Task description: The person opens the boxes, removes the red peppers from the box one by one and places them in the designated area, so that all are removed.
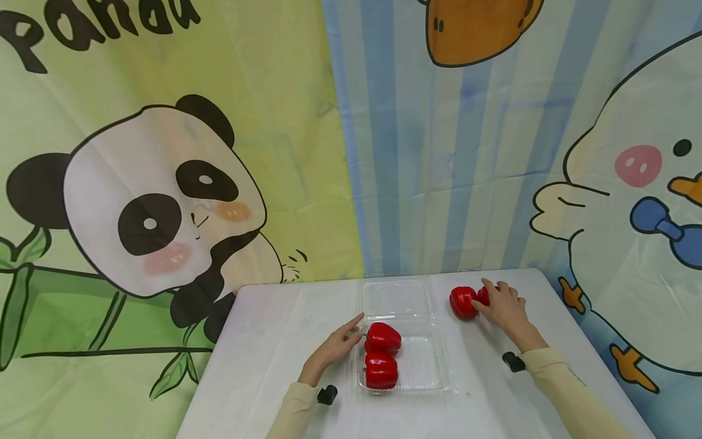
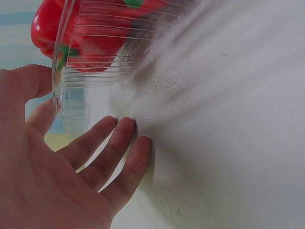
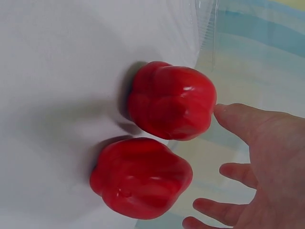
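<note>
Two red bell peppers (image 1: 382, 356) sit along the left side of a clear plastic clamshell box (image 1: 425, 366). My left hand (image 1: 336, 347) is at the box's left edge. In the left wrist view its thumb and forefinger touch the clear rim (image 2: 59, 52), while the other fingers spread loosely towards the table. My right hand (image 1: 503, 306) reaches over two more red bell peppers on the table, partly covering the farther-right one (image 1: 483, 296). In the right wrist view, the thumb tip is right at one pepper (image 3: 174, 100), and the spread fingers stand beside the other pepper (image 3: 140, 179).
The box's clear lid (image 1: 397, 299) lies folded back on the white table (image 1: 285, 341). Behind the table hangs a curtain (image 1: 411, 183) with cartoon animals. A small black device (image 1: 327, 395) is at the left wrist, another black device (image 1: 514, 361) at the right.
</note>
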Demonstrator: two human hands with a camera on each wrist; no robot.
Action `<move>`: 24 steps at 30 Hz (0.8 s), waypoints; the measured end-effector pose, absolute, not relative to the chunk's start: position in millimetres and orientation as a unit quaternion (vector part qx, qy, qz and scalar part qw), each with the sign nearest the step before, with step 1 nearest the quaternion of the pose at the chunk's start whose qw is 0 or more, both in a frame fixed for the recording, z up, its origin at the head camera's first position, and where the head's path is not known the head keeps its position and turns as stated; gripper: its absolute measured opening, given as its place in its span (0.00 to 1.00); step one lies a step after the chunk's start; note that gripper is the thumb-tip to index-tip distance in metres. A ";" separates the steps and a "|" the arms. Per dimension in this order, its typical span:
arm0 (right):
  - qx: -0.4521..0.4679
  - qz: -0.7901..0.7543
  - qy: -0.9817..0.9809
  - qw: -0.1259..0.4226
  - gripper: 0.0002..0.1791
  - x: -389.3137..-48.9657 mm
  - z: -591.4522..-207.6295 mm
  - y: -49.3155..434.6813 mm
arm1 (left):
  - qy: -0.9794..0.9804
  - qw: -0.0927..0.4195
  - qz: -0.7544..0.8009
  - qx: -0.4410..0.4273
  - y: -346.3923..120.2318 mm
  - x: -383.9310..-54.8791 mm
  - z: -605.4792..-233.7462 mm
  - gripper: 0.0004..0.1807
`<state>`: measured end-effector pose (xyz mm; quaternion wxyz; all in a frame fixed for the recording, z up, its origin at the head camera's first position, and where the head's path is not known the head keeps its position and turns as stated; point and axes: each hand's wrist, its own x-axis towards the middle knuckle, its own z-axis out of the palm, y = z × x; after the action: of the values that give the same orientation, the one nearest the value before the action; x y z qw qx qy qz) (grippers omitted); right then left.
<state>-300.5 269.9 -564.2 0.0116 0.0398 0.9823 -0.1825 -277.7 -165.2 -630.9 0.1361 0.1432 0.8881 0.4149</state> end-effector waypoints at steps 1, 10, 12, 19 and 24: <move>0.039 -0.183 0.982 0.011 0.43 -300.0 -563.5 269.0 | 0.888 0.136 0.415 0.144 -165.2 -277.9 -631.2 0.30; 0.022 -0.182 0.983 0.007 0.42 -296.4 -562.2 262.2 | 0.888 0.134 0.415 0.149 -165.5 -278.0 -631.2 0.30; 0.016 -0.184 0.983 0.002 0.42 -295.4 -561.2 260.6 | 0.889 0.133 0.413 0.149 -165.6 -278.0 -631.3 0.30; -0.001 -0.182 0.983 -0.014 0.41 -292.1 -559.3 255.1 | 0.889 0.134 0.411 0.147 -165.8 -278.2 -631.0 0.30; -0.015 -0.174 0.984 -0.025 0.41 -290.0 -559.1 250.2 | 0.887 0.137 0.415 0.149 -166.2 -277.9 -631.1 0.30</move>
<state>-290.0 250.2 -559.1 -0.0246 -0.0147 0.9843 -0.1744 -277.9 -166.2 -631.1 0.1368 0.1494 0.8869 0.4151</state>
